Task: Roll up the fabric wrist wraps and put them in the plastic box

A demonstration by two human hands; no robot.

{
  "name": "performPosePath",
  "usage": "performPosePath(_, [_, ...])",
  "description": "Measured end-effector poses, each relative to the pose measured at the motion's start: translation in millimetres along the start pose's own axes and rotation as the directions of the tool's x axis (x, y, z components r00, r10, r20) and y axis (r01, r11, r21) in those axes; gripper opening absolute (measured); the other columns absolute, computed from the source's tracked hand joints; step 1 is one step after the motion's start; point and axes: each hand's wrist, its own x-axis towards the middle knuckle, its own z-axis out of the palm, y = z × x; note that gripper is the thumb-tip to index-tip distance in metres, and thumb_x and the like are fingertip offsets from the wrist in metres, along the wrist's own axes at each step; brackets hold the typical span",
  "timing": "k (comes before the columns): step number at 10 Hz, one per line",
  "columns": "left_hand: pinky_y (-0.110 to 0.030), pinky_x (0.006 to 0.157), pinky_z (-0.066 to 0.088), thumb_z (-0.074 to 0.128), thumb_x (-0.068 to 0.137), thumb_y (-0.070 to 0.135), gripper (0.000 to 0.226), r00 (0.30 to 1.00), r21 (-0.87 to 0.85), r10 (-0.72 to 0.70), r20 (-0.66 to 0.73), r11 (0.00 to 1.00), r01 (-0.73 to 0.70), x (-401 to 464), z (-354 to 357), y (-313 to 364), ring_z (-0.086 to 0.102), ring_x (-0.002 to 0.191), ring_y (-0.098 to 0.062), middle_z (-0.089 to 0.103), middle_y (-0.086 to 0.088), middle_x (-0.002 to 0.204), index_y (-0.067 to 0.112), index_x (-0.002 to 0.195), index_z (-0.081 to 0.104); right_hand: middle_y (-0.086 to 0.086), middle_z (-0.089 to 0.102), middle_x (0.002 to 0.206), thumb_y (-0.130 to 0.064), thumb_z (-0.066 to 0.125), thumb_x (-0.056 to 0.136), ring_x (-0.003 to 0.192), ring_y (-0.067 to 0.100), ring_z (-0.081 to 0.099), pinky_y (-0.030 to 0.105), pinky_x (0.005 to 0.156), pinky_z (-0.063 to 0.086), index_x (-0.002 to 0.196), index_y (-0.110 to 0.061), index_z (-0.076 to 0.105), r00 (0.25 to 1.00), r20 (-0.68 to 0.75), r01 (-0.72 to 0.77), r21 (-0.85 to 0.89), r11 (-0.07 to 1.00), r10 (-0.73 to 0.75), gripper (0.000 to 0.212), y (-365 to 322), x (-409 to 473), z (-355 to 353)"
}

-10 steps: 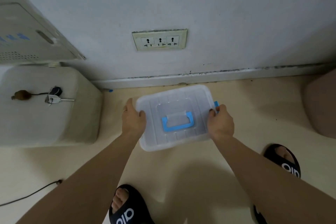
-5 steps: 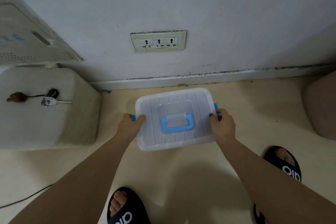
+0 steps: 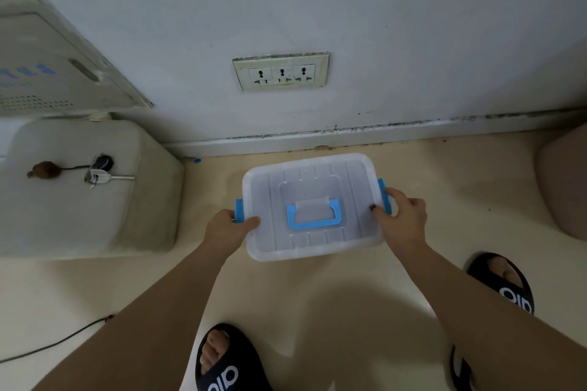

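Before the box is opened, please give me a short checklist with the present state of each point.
1. Plastic box on the floor, lid on: ok.
2. Left hand grips the left blue latch: ok.
3. Right hand at the right blue latch, grip on the lid edge: ok.
4. Latches released: cannot tell.
5. Wrist wraps in view: not ok, none seen.
6. Top handle lies flat: ok.

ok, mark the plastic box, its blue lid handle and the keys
plastic box point(image 3: 355, 181): head view, bare ribbed lid, right of centre.
blue lid handle point(image 3: 314, 225): head view, its near bar.
keys point(image 3: 101, 175): head view, the silver key body on the pale block.
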Motion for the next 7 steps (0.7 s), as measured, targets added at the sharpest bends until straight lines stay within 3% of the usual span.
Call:
performPosePath(1, [-0.036,0.08,0.052,0.082,0.085,0.037,0.043,0.997,0.059,0.024,-0.068,0.998,-0.02,-4,4,4,0.065,0.093,-0.024,0.068,-0.005,0.103,0.007,0.11,0.062,0.014,0.051,0.146,-0.025,0.066,0.099,0.128,0.034,0.054,0.044,0.101,0.045,0.158,-0.014,0.034,0.988,0.079,-0.145,0.125,0.981,0.136,0.068,-5,-1,0])
performPosePath(2, [-0.034,0.073,0.045,0.082,0.086,0.031,0.036,0.985,0.11,0.057,-0.161,0.993,-0.04,-10,8,9,0.061,0.087,-0.023,0.062,-0.003,0.093,0.009,0.1,0.058,0.015,0.065,0.127,-0.017,0.067,0.097,0.101,0.028,0.06,0.032,0.084,0.043,0.136,-0.007,0.06,0.996,0.01,-0.085,0.092,0.992,0.085,0.04,-9,-3,2])
performPosePath(3, [-0.031,0.065,0.044,0.079,0.087,0.027,0.028,0.977,0.167,0.088,-0.197,0.984,-0.055,-14,13,14,0.061,0.082,-0.022,0.06,-0.001,0.086,0.012,0.093,0.056,0.018,0.062,0.114,-0.006,0.07,0.091,0.099,0.034,0.063,0.027,0.083,0.04,0.116,-0.003,0.07,0.992,-0.128,-0.008,0.063,0.998,0.016,0.026,-12,-5,7])
performPosePath(5, [-0.029,0.066,0.044,0.074,0.092,0.024,0.022,0.965,0.249,0.13,-0.226,0.966,-0.072,-20,19,19,0.06,0.081,-0.019,0.065,-0.005,0.096,0.013,0.098,0.055,0.016,0.057,0.118,-0.006,0.066,0.096,0.09,0.021,0.052,0.024,0.085,0.038,0.119,-0.003,0.068,0.99,-0.138,0.029,0.014,0.999,-0.027,0.023,-11,-8,11])
performPosePath(6, [-0.031,0.069,0.047,0.072,0.094,0.025,0.022,0.972,0.263,0.126,-0.199,0.962,-0.071,-21,18,20,0.06,0.083,-0.019,0.065,-0.007,0.1,0.013,0.1,0.055,0.018,0.059,0.121,-0.008,0.066,0.095,0.092,0.024,0.054,0.028,0.085,0.04,0.12,-0.003,0.067,0.995,-0.095,0.001,0.008,1.0,0.0,0.025,-13,-4,8])
performPosePath(7, [-0.034,0.075,0.052,0.072,0.094,0.027,0.032,0.984,0.339,0.128,-0.121,0.937,-0.081,-23,11,22,0.061,0.089,-0.021,0.065,-0.007,0.109,0.01,0.115,0.056,0.018,0.063,0.125,-0.015,0.067,0.096,0.104,0.034,0.062,0.031,0.084,0.043,0.132,-0.005,0.06,0.998,0.01,-0.058,-0.048,0.997,0.059,0.039,-18,3,0])
